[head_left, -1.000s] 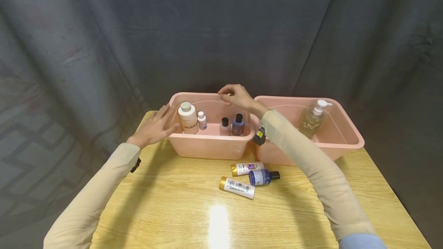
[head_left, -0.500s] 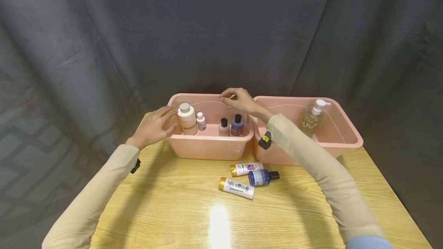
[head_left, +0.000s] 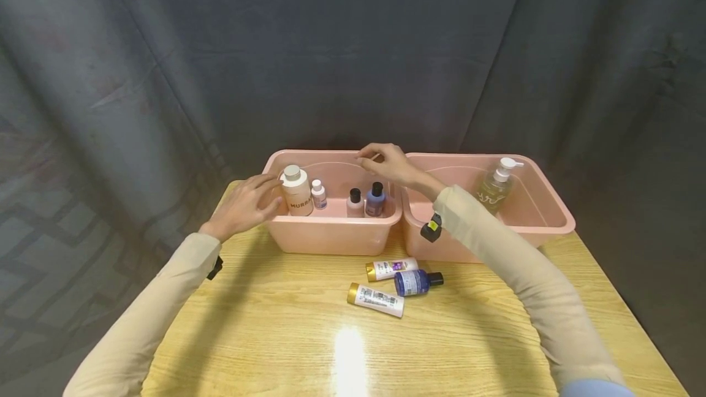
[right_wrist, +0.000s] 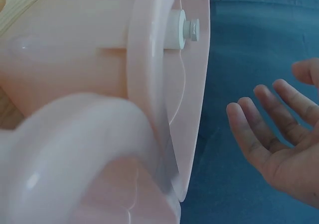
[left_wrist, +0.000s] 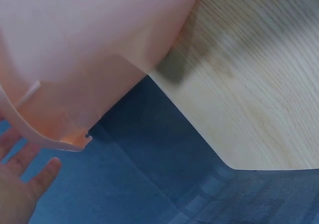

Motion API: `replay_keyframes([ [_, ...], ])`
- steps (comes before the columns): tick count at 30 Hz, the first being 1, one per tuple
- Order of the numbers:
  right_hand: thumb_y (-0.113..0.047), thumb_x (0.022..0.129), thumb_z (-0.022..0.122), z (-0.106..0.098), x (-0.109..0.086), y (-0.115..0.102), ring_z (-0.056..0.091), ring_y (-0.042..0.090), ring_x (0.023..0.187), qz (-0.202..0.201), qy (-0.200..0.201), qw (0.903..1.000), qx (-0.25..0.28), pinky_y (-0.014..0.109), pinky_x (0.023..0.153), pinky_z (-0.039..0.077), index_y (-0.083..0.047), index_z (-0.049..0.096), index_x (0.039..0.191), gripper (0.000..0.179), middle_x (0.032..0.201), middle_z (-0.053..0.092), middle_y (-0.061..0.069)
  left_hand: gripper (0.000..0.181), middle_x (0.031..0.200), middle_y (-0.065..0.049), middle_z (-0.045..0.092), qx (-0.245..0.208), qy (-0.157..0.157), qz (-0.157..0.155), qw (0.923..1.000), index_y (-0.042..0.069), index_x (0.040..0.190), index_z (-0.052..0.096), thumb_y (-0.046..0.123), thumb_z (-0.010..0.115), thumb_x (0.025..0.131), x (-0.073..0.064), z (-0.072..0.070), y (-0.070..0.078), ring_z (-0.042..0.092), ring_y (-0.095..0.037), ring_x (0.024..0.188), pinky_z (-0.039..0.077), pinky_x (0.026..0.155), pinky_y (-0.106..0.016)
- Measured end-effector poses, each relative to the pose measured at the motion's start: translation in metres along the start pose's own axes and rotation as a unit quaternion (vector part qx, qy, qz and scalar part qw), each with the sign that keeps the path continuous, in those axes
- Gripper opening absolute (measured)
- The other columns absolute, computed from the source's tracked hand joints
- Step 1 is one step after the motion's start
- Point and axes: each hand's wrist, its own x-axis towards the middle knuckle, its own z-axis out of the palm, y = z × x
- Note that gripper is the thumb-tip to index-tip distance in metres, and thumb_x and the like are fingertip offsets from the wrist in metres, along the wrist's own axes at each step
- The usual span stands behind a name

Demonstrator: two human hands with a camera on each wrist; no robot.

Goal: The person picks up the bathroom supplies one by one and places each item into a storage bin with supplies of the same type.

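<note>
My left hand (head_left: 242,204) is at the left rim of the left pink bin (head_left: 331,238), fingers extended and nothing in its grasp. The left wrist view has its fingers right by the bin's rim (left_wrist: 30,132). Above the right rear of that bin hovers my right hand (head_left: 390,163), empty, with loosely bent fingers; the right wrist view shows them spread apart. Inside the bin stand a large white bottle (head_left: 298,193) and a small white bottle (head_left: 318,196) at left. A pale pink bottle (head_left: 355,206) and a blue bottle (head_left: 375,202), both black-capped, stand at right.
A second pink bin (head_left: 436,250) adjoins on the right, holding a pump bottle (head_left: 492,192). In front, on the wooden table (head_left: 276,336), lie two white tubes with gold caps, a rear tube (head_left: 405,264) and a front tube (head_left: 380,300), and a dark blue bottle (head_left: 410,283).
My right hand has shifted slightly to the right and down over the left bin. The left hand stays at the rim, and the bottles keep their places.
</note>
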Motion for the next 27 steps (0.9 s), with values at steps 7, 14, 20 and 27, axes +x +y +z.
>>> replay_keyframes([
  [7, -0.014, 0.098, 0.061, -0.005, -0.008, 0.000, 0.065, 0.030, 0.097, -0.014, 0.002, 0.9998, -0.014, 0.039, 0.086, 0.054, 0.002, 0.067, 0.119, 0.027, 0.111, 0.068, 0.015, 0.049, 0.141, -0.022, 0.052, -0.001, -0.003, 0.003, 1.0000, 0.001, 0.135, 0.058, 0.032, 0.058, 0.097, 0.002, 0.000, 0.003, 0.047, -0.042, 0.129, 0.035, 0.106, -0.056],
  [14, -0.011, 0.097, 0.062, -0.006, -0.015, 0.003, 0.063, 0.030, 0.096, -0.026, 0.003, 0.9993, -0.027, 0.038, 0.086, 0.052, 0.001, 0.068, 0.116, 0.023, 0.109, 0.069, 0.015, 0.047, 0.143, -0.022, 0.049, 0.003, -0.013, -0.003, 0.9999, 0.001, 0.134, 0.058, 0.029, 0.061, 0.096, 0.003, -0.001, 0.004, 0.047, -0.044, 0.128, 0.037, 0.105, -0.057],
  [20, -0.010, 0.097, 0.060, -0.009, -0.023, 0.005, 0.063, 0.031, 0.098, -0.025, -0.004, 0.9995, -0.019, 0.040, 0.087, 0.052, 0.001, 0.068, 0.118, 0.025, 0.113, 0.068, 0.018, 0.049, 0.146, -0.020, 0.048, 0.000, -0.011, 0.009, 0.9999, 0.001, 0.135, 0.058, 0.031, 0.060, 0.096, 0.003, -0.001, 0.007, 0.047, -0.043, 0.129, 0.037, 0.105, -0.057],
  [27, -0.010, 0.097, 0.060, -0.014, -0.031, 0.004, 0.062, 0.032, 0.101, -0.024, -0.009, 0.9995, -0.019, 0.044, 0.089, 0.052, 0.000, 0.067, 0.119, 0.025, 0.113, 0.068, 0.016, 0.048, 0.143, -0.019, 0.051, 0.002, 0.006, 0.028, 0.9996, 0.001, 0.133, 0.059, 0.030, 0.062, 0.095, 0.005, 0.001, 0.009, 0.049, -0.042, 0.128, 0.040, 0.102, -0.058],
])
